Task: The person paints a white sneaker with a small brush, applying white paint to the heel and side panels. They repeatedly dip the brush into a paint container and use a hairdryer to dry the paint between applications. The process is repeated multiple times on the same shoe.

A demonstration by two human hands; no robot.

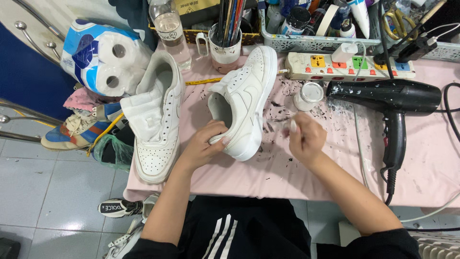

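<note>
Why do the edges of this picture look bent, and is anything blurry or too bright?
Head view: the wide lens bows the rails and floor tiles at the left edge; light is even and soft, with faint shadows under the white sneaker; the right hand is slightly smeared by motion, the left hand sharp; mild glare on the black hair dryer.

A single head-worn camera is looking steeply down from just above and behind the hands, sitting close over them and facing forward across the pink surface toward the clutter beyond them.
</note>
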